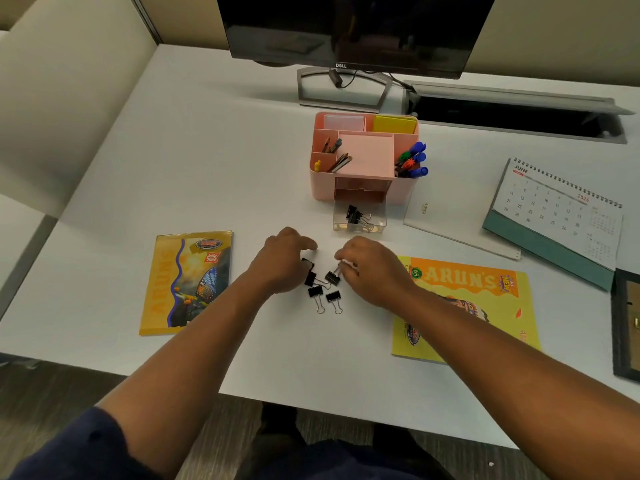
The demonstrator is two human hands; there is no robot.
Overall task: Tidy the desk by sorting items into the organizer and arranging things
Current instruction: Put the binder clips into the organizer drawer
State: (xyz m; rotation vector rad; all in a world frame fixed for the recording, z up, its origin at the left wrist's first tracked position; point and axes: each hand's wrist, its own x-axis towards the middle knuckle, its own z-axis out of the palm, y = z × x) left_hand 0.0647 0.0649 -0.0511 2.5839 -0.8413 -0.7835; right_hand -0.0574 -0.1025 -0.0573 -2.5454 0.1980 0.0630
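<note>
A white bench (242, 140) in an office cubicle carries a dark monitor (346, 26) at the back and a pink organizer (363, 157) in the middle, with pens and markers standing in its compartments. Its clear drawer (359, 218) is pulled out in front, with a few binder clips inside. Nearer the person, loose black binder clips (323, 287) lie between both hands. The left hand (285, 263) curls its fingers over the clips at its side, gripping at least one. The right hand (367, 268) pinches the wire handle of another clip. A butterfly notebook (183, 282) lies left, a yellow book (485, 299) right, a desk calendar (557, 209) beyond.
</note>
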